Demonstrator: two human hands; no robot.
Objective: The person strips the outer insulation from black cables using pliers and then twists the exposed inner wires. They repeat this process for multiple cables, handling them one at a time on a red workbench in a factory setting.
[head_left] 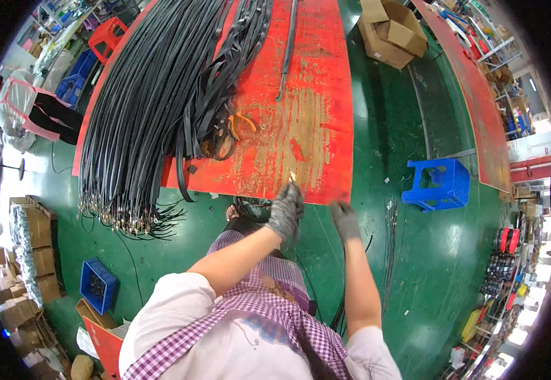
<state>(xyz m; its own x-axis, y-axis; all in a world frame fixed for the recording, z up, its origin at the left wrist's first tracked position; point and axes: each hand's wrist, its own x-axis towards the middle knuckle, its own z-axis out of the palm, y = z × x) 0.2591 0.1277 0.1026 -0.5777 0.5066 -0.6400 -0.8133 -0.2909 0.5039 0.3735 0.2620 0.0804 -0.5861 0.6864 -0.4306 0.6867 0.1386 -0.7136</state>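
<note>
My left hand (286,212), in a dark grey glove, is closed at the near edge of the red table (326,171). A small shiny tip sticks up from its fingers, and a dark strand hangs below; it looks like the end of a black cable (297,235). To the right, just off the table's edge, is my right hand (345,221), also gloved. Motion blur smears its fingers. Beyond my hands lie orange-handled pliers (244,125), and a single black cable (287,54) runs down the table. A thick bundle of black cables (142,95) covers the table's left side.
Metal-tipped cable ends (130,221) hang over the near left edge. A blue stool (437,183) stands on the green floor at right, below an open cardboard box (392,31). A blue crate (99,285) sits at lower left. Long thin cables (389,247) hang or lie right of my right arm.
</note>
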